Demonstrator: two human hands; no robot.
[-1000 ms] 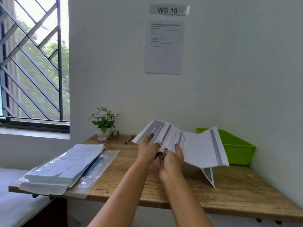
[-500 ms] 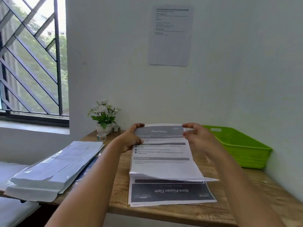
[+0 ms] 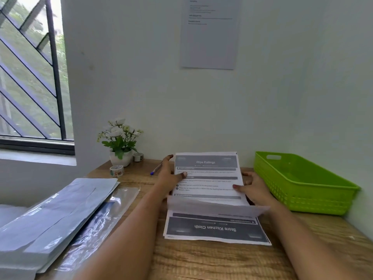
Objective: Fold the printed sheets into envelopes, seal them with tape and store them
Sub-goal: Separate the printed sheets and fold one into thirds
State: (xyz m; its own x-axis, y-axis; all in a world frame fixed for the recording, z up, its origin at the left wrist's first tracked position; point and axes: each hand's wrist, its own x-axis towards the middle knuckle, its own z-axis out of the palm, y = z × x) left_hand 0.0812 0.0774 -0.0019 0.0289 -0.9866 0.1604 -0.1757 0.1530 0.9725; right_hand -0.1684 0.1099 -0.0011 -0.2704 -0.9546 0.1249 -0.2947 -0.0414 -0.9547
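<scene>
The sheet (image 3: 207,178) is in the middle of the table (image 3: 201,263), with its far end lifted up. It says "Wipe Railings" at the top. The left hand (image 3: 168,178) holds its left edge, thumb on top and fingers curled behind. The right hand (image 3: 255,187) holds its right edge the same way, thumb on the print. Under it, a second sheet (image 3: 216,229) lies flat on the near side, its words upside down. A green basket (image 3: 302,184) sits to the right, near the right hand. Far left are a pen (image 3: 156,169), a tape roll (image 3: 116,170) and a flower pot (image 3: 121,157). A paper pile (image 3: 56,209) lies on the left.
</scene>
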